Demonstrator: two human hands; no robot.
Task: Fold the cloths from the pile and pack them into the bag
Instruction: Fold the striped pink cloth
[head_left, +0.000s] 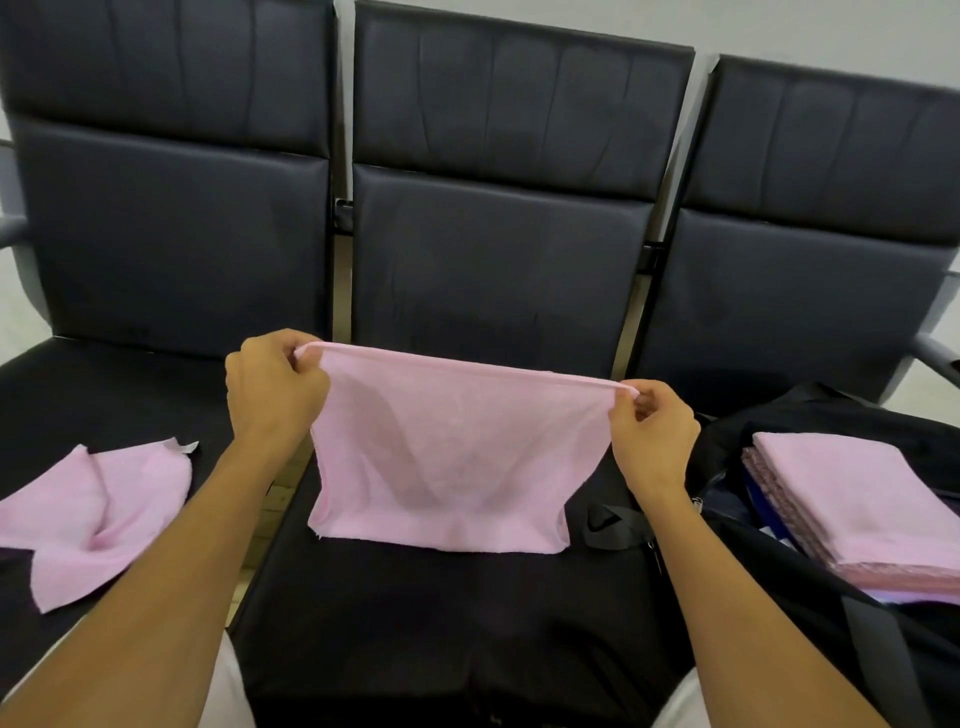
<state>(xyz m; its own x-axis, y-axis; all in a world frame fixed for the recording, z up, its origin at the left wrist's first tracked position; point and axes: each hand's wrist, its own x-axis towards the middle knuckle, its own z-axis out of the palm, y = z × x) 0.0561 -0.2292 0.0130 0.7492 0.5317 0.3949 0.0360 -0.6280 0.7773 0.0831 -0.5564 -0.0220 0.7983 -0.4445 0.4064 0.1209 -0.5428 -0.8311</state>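
Note:
A pink cloth (452, 457) hangs stretched between my two hands above the middle seat, its lower edge touching the seat. My left hand (272, 387) pinches its top left corner. My right hand (654, 436) pinches the top right corner. On the left seat lies another pink cloth (88, 514), crumpled and unfolded. A dark bag (810, 415) sits open on the right seat, and a stack of folded pink cloths (857, 499) lies in it.
Three black padded chairs stand in a row; the middle seat (441, 623) is in front of me. A black bag strap (613, 525) lies on the seat by my right wrist. Grey armrests (935, 353) flank the row.

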